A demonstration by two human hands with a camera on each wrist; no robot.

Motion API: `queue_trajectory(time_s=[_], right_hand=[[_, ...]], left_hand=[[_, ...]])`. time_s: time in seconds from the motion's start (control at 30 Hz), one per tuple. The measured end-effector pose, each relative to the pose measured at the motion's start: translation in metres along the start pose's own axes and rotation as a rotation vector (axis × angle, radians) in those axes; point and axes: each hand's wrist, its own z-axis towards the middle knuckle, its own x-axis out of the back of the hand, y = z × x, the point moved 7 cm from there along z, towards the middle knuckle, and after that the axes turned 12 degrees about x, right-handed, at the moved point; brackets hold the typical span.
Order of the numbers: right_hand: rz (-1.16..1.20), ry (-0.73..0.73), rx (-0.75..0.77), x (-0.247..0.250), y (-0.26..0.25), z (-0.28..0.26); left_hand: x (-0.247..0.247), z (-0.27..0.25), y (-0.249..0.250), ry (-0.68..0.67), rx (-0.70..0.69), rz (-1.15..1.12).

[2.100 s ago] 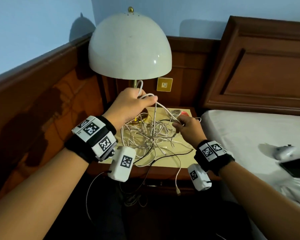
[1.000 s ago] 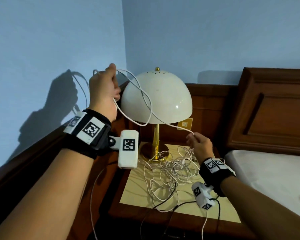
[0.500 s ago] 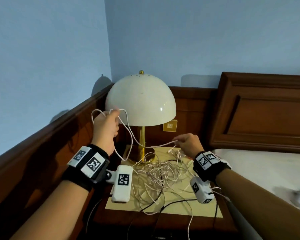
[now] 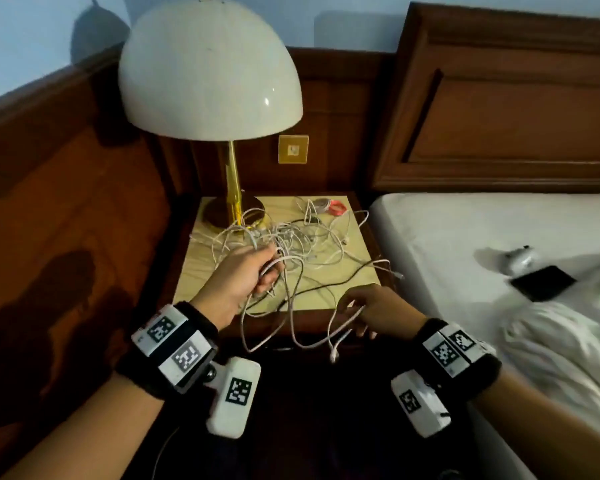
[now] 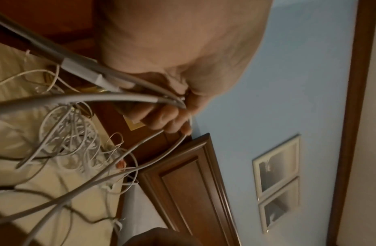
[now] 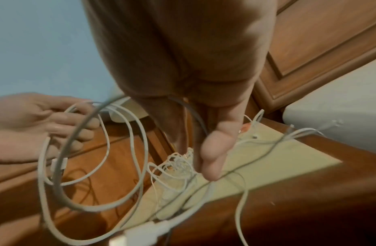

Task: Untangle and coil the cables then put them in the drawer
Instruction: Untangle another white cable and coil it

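Note:
A tangle of white cables [image 4: 291, 240] lies on the nightstand's cream top [image 4: 194, 271], with one black cable [image 4: 343, 280] running through it. My left hand [image 4: 267, 275] grips a bunch of white cable loops over the front half of the top; in the left wrist view its fingers [image 5: 172, 121] curl round the white cable [image 5: 111, 98]. My right hand [image 4: 355, 313] pinches the same white cable at the front edge. The cable's loops [image 4: 291, 330] hang down past that edge. In the right wrist view the thumb [image 6: 214, 149] presses on a cable strand.
A white dome lamp [image 4: 208, 71] on a brass base [image 4: 232, 211] stands at the back left of the nightstand. A small red coil [image 4: 336, 207] lies at the back right. The bed [image 4: 465, 237] on the right carries a black phone [image 4: 542, 282] and a white device [image 4: 518, 259].
My left hand has come down from beside the lamp shade to the nightstand, still holding the cable. My right hand has pulled back to the front edge. The head view has tilted down.

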Motion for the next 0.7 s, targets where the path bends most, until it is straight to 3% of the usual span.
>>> queue_trajectory(time_s=[0.13, 0.23, 0.37, 0.43, 0.57, 0.63, 0.7], right_hand=[[-0.153, -0.157, 0.012, -0.028, 0.021, -0.025], [-0.159, -0.156, -0.014, -0.033, 0.034, -0.036], [-0.059, 0.053, -0.041, -0.033, 0.043, -0.033], [0.149, 0.187, 0.077, -0.036, 0.031, -0.030], [0.549, 0.106, 0.339, -0.060, -0.007, -0.026], [0.576, 0.049, 0.423, -0.075, -0.019, -0.023], [0.620, 0.028, 0.389, -0.090, -0.021, -0.021]], left_hand=[[-0.025, 0.007, -0.046, 0.035, 0.065, 0.282], [-0.025, 0.004, -0.070, 0.106, 0.150, 0.568], [-0.041, -0.013, -0.083, -0.024, 0.193, 0.435], [-0.054, -0.025, -0.087, -0.153, 0.210, 0.385], [-0.078, -0.049, -0.096, -0.444, 0.287, 0.268], [-0.081, -0.054, -0.095, -0.487, 0.283, 0.234], [-0.076, -0.052, -0.094, -0.462, 0.264, 0.182]])
